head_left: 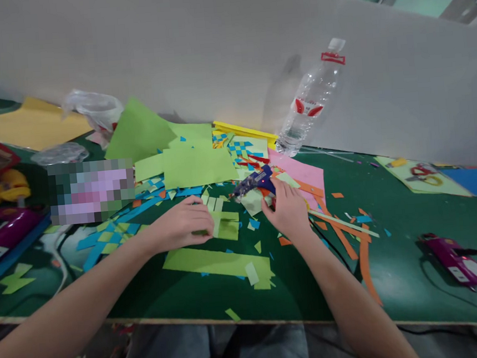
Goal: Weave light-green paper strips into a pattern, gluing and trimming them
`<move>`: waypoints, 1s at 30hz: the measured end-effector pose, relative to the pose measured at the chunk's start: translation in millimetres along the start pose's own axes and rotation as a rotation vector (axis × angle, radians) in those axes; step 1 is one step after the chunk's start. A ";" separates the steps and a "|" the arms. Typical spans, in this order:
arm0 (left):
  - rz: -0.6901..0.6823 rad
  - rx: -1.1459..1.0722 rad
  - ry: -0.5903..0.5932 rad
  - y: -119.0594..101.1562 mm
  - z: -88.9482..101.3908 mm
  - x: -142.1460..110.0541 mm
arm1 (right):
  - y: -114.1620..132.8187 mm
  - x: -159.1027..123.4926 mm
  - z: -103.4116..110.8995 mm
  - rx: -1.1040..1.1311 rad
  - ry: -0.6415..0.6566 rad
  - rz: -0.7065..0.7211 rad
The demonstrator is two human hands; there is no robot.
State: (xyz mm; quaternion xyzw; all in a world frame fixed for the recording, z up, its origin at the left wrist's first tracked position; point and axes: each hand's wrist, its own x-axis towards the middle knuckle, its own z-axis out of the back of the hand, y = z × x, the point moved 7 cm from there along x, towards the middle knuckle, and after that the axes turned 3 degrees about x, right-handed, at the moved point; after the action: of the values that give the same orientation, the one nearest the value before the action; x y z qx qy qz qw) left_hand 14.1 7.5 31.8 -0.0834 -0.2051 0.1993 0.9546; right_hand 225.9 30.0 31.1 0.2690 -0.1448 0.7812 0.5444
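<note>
In the head view, the R hand point(289, 208) is gripping the handle of a blue glue gun point(255, 182), fingers wrapping round it, w/ the nozzle pointing left, prob. for directing the tip away from the gripping fingers. The gun is sitting mid-table, btwn the hands, above paper scraps. The L hand point(186, 222) is curling its fingers at the edge of a green paper pc. point(228, 228), prob. for steadying it; whether the fingertips are pinching anything, cannot tell. A long green strip point(218, 262) is lying flat nearer the table edge, prob. within easy reach of both hands. Re materials: the green sheet point(200, 168) behind is looking smooth, matte and straight-cut; orange strips point(365, 262) at R are lying narrow and slightly curved; blue-and-green woven paper point(116, 234) at L is forming a checker pattern. A clear plastic bottle point(310, 108) w/ red markings is standing near the wall, prob. for leaving the front area free. A glossy purple socket unit point(458, 263) is lying at far R, w/ a black cable running into it.
</note>
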 end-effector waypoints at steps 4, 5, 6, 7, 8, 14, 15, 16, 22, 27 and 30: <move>-0.003 -0.026 0.031 -0.9 -2.0 0.8 | 13.6 -1.9 -4.5 0.012 0.027 0.070; -0.004 -0.028 0.038 -1.1 -2.3 0.8 | 15.9 -2.2 -5.4 0.014 0.033 0.081; -0.006 -0.028 0.044 -1.2 -2.6 0.8 | 17.7 -2.6 -6.3 0.014 0.039 0.088; -0.010 -0.026 0.048 -1.5 -2.8 0.8 | 19.1 -2.8 -6.9 0.013 0.044 0.092; -0.014 -0.023 0.052 -1.8 -2.9 0.9 | 20.1 -2.9 -7.4 0.009 0.049 0.093; -0.031 -0.020 0.064 -2.7 -4.0 1.1 | 22.8 -3.6 -9.0 -0.018 0.067 0.106; -0.032 -0.021 0.065 -2.5 -4.4 1.1 | 23.0 -3.8 -9.0 -0.018 0.066 0.109; -0.032 -0.022 0.066 -2.2 -4.7 1.1 | 23.3 -3.9 -8.9 -0.017 0.065 0.113; -0.046 -0.013 0.050 -3.2 -3.9 1.7 | 25.3 -4.0 -7.9 -0.015 0.072 0.126; -0.064 -0.009 0.026 -5.3 -1.6 1.8 | 29.1 -3.7 -7.9 -0.044 0.070 0.155; -0.063 -0.005 0.039 -4.5 -3.5 1.1 | 29.2 -3.9 -8.2 -0.052 0.067 0.156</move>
State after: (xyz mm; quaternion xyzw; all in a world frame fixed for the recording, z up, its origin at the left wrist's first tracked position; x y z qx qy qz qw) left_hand 18.0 3.7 30.1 -0.0831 -0.1893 0.1672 0.9640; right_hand 197.7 20.6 24.1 0.2161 -0.1673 0.8257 0.4934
